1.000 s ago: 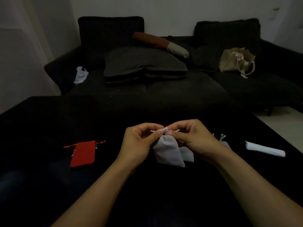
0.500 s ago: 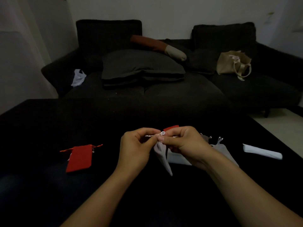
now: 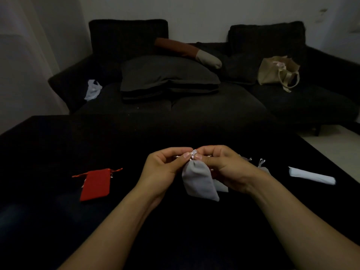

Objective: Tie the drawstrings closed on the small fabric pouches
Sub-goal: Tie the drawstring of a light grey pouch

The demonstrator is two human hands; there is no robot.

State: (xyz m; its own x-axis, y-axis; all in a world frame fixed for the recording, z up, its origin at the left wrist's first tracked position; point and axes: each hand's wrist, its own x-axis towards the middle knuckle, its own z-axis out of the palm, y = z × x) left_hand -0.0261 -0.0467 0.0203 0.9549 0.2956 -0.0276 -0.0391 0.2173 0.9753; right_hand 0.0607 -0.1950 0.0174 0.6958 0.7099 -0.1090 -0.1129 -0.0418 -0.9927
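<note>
A small grey fabric pouch [image 3: 198,180] hangs above the black table, its neck gathered at the top. My left hand [image 3: 163,168] and my right hand [image 3: 224,164] both pinch the pale drawstring [image 3: 193,152] at the pouch's neck, thumb and forefinger tips almost meeting. The string forms a small loop between them. More grey pouches [image 3: 264,168] lie on the table behind my right hand, partly hidden by it. A red pouch [image 3: 96,184] with orange strings lies flat to the left.
A white folded piece [image 3: 311,175] lies at the table's right edge. Beyond the black table [image 3: 58,221] stands a dark sofa [image 3: 214,106] with cushions, a beige tote bag [image 3: 276,71] and a white plastic bag [image 3: 93,90].
The grey pouch turned from edge-on to flat-face toward me while hanging from the string. Both hands stayed close together at its neck, working the loop.
</note>
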